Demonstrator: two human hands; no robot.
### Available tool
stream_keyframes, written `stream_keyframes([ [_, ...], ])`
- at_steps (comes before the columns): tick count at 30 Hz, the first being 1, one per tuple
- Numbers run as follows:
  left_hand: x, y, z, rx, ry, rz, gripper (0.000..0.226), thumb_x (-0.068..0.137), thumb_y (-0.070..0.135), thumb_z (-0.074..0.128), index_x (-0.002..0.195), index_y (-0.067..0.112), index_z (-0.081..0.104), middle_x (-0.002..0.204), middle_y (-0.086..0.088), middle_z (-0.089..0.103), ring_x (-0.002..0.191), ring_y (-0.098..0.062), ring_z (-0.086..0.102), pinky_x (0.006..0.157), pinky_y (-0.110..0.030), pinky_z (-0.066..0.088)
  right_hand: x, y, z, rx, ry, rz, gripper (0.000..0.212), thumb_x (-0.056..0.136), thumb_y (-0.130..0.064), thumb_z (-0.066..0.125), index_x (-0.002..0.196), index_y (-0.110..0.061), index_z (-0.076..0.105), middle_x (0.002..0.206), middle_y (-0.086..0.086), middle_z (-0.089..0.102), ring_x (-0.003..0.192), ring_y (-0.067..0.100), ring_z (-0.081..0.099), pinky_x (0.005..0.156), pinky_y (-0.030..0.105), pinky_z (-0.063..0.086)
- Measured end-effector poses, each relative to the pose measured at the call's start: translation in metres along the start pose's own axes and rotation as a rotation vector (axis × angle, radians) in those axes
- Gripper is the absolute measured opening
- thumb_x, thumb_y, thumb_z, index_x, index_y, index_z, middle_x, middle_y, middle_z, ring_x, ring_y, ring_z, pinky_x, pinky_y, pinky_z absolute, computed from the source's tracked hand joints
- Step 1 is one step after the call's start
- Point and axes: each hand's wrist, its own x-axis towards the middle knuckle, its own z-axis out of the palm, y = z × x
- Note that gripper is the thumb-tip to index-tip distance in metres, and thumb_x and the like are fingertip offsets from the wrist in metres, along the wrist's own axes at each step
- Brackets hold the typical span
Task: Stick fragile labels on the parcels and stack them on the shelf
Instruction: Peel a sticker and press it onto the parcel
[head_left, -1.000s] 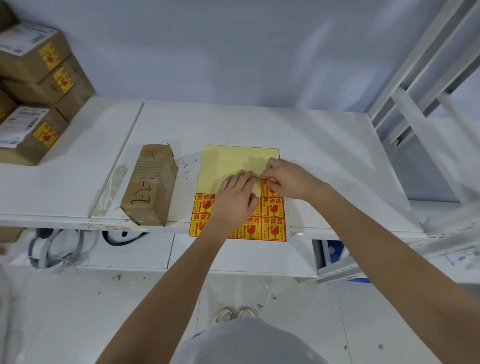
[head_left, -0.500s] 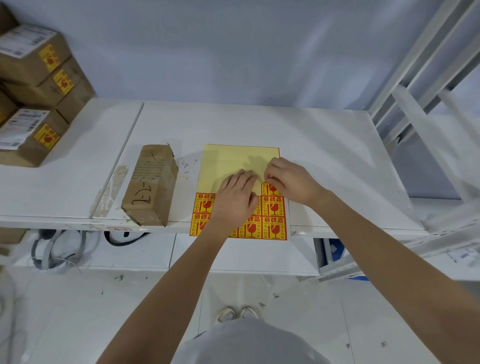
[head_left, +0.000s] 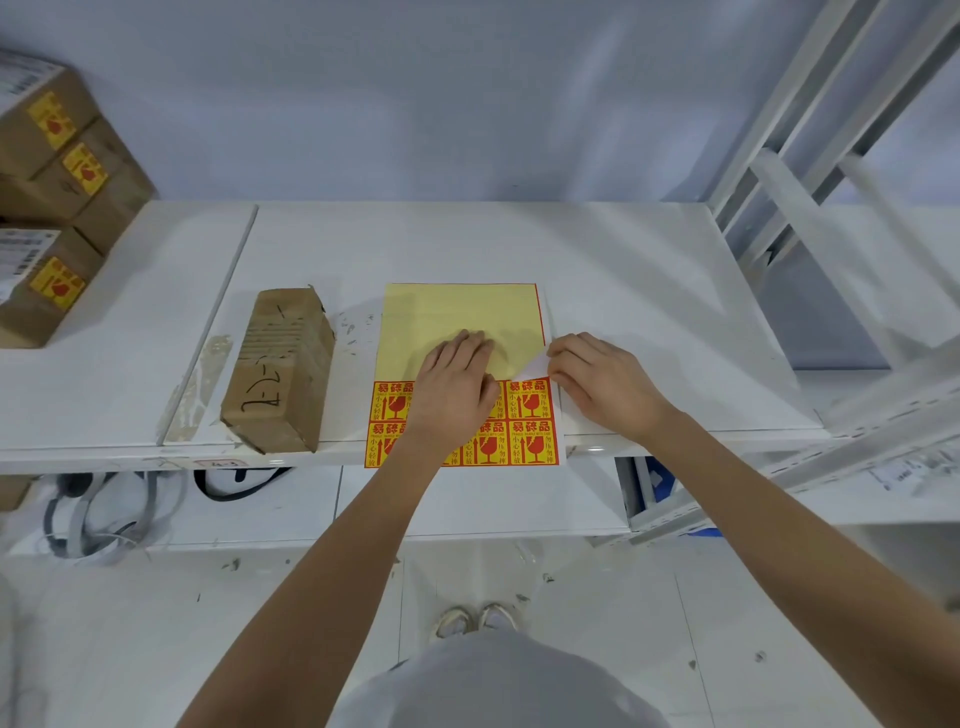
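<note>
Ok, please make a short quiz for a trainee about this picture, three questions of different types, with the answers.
1. True or false: the left hand presses flat on the label sheet.
2. What does the right hand pinch? A) a tape roll B) a peeled label C) a pen
3. Fill in: the unlabelled parcel lies to the ____ of the sheet.

Key: 1 true; 2 B; 3 left.

A single wide-angle view from the person's head, looking forward and steeply down — close over the white desk (head_left: 623, 270), with the wall behind it at the top and the floor (head_left: 156, 649) and shoes (head_left: 475, 621) below.
</note>
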Motion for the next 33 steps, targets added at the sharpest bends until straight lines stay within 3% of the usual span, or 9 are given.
stream_keyframes([
  [11,-0.001,0.000,0.000,0.015,0.006,0.012,0.070,0.088,0.040,0.008,0.140,0.009,0.041,0.145,-0.007,0.042,0.139,-0.023,0.031,0.116,-0.036,0.017,-0.025,-0.001,-0.013,-0.017,0.064,0.018,0.022,0.092,-0.017,0.046,0.085,-0.007,0.065,0.098,0.007,0.065,0.085,0.020,0.059,0.061,0.031,0.052],
  [20,0.000,-0.003,0.002,-0.047,0.031,0.011,0.056,0.094,0.036,0.022,0.140,0.011,0.042,0.146,-0.006,0.041,0.140,-0.021,0.029,0.116,-0.035,0.015,-0.040,-0.002,-0.027,-0.052,0.106,0.026,0.013,0.090,-0.010,0.051,0.084,-0.006,0.062,0.096,0.008,0.064,0.082,0.021,0.058,0.058,0.030,0.048],
  [24,0.005,-0.008,-0.001,-0.317,-0.004,-0.079,0.040,0.094,0.021,0.050,0.133,0.016,0.052,0.146,0.001,0.041,0.139,-0.015,0.029,0.115,-0.035,0.016,-0.040,-0.008,-0.037,0.003,0.108,0.087,0.019,0.092,-0.015,0.048,0.086,-0.005,0.063,0.096,0.007,0.064,0.082,0.022,0.060,0.059,0.026,0.046],
  [28,0.010,-0.002,-0.029,-0.769,-0.088,-0.264,0.023,0.092,0.016,0.054,0.112,0.019,0.064,0.124,0.006,0.054,0.126,-0.014,0.043,0.102,-0.024,0.030,-0.030,-0.018,-0.048,0.145,0.134,0.194,0.020,0.092,-0.019,0.047,0.090,-0.007,0.062,0.091,0.002,0.065,0.078,0.020,0.060,0.060,0.028,0.048],
  [33,0.004,0.037,-0.074,-0.914,0.043,-0.116,0.018,0.085,0.023,0.067,0.103,0.021,0.066,0.099,0.007,0.065,0.096,-0.003,0.058,0.086,-0.017,0.041,-0.009,-0.028,-0.058,0.232,0.155,0.217,0.005,0.086,-0.008,0.059,0.090,-0.009,0.061,0.087,0.000,0.064,0.078,0.018,0.059,0.063,0.029,0.048],
])
